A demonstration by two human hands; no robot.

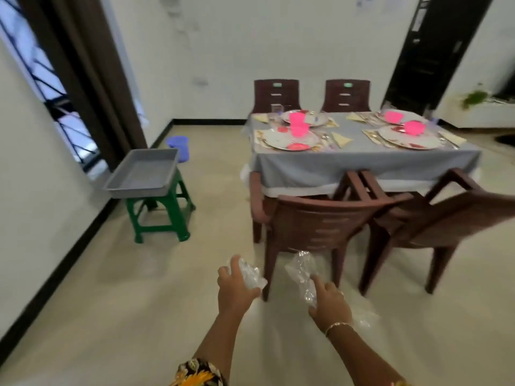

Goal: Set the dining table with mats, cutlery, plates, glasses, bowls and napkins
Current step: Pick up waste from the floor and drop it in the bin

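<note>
The dining table (pixel 362 160) under a grey cloth stands ahead of me, across the floor. On it lie several white plates (pixel 289 139) with pink bowls (pixel 299 129), yellow napkins (pixel 341 139), cutlery and a clear glass (pixel 276 110). My left hand (pixel 235 288) grips a clear glass (pixel 249 271) low in the view. My right hand (pixel 328 302) grips another clear glass (pixel 302 271). Both hands are well short of the table, in front of the near chairs.
Two brown plastic chairs (pixel 315 232) stand at the table's near side and two more (pixel 276 93) at the far side. A grey tray (pixel 145 174) rests on a green stool (pixel 161 215) at the left wall. A purple stool (pixel 178 144) stands behind it.
</note>
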